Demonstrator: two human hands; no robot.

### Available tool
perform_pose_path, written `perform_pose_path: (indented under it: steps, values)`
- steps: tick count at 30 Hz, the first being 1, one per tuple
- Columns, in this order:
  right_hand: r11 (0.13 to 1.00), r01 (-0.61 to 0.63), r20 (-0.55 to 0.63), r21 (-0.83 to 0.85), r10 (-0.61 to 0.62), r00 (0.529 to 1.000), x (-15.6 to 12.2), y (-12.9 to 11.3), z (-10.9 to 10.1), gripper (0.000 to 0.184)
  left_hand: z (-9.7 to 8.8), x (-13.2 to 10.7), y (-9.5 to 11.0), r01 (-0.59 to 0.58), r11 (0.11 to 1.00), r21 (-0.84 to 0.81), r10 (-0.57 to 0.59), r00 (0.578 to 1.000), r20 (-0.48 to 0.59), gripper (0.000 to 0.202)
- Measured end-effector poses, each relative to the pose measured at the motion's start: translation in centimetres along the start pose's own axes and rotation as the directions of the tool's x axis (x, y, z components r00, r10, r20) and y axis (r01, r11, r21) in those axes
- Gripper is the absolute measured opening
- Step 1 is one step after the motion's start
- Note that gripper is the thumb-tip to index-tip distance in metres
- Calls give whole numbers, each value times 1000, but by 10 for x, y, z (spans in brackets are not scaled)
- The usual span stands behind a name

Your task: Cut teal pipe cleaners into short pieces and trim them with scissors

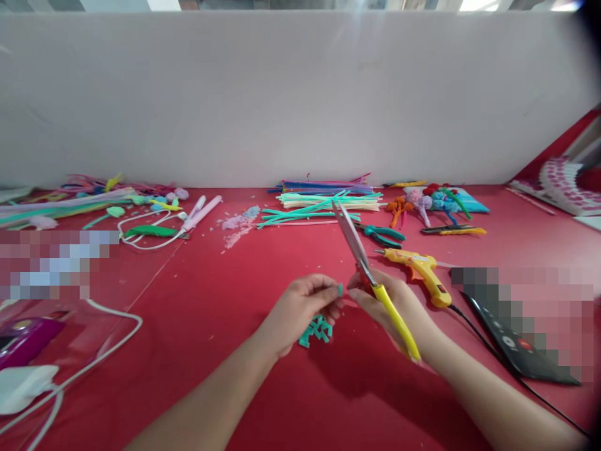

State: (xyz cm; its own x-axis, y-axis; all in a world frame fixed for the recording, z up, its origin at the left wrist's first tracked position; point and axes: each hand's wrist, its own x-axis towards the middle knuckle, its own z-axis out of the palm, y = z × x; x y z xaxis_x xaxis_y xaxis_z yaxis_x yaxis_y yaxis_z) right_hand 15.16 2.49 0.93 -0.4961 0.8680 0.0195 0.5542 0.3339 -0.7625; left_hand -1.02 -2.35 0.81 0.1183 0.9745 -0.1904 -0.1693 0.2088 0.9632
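Observation:
My left hand [300,308] hovers over the red table [244,376] with its fingers pinched on a short teal piece [340,289]. Below that hand lies a small heap of cut teal pieces [317,330]. My right hand [397,304] grips scissors [364,266] with yellow handles. Their closed blades point up and away toward the back. The fingertips of both hands nearly meet around the teal piece.
A yellow glue gun [422,269] lies right of the scissors, green pliers [385,235] behind it. Bundles of coloured stems [323,200] and small craft flowers [422,200] sit by the white wall. A phone [516,344] lies at right, cables and a charger [23,385] at left.

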Motion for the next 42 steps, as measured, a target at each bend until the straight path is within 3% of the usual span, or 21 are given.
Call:
perform_pose_path:
  steps: [2, 5, 10, 14, 19, 22, 25, 30, 42]
  values:
    - [994, -4, 59, 109, -3, 998, -3, -5, 0, 12, 3, -2, -2, 15, 998, 66, -20, 998, 64, 19]
    - [992, -29, 62, 119, 22, 998, -5, -6, 0, 10, 5, -2, -4, 7, 991, 134, -20, 995, 103, 17]
    - [999, -32, 4, 43, 32, 999, -4, 0, 6, 10, 8, -4, -4, -82, 941, 329, 92, 996, -17, 11]
    - [999, -30, 5, 11, 30, 1000, -4, 1, 10, 11, 11, -6, -2, -90, 904, 417, 115, 993, -37, 8]
    - [980, 15, -26, -196, -21, 999, -4, 4, 4, 22, 7, -3, 1, -76, 963, 258, 107, 988, -109, 11]
    - [908, -3, -67, -419, -27, 997, -4, 6, -1, 28, -2, 1, 4, -90, 994, 54, 101, 964, -247, 12]
    - [841, -1, -62, -540, -38, 997, -6, 8, -1, 31, -11, 3, 7, -181, 980, -76, 143, 923, -357, 15]
    - [786, 35, -30, -617, -69, 997, -8, 10, 5, 35, -17, 3, 10, -278, 953, -121, 212, 896, -389, 11]
    - [741, 72, -31, -667, -124, 992, -10, 15, 9, 36, -17, 2, 8, -297, 950, -94, 235, 883, -407, 10]
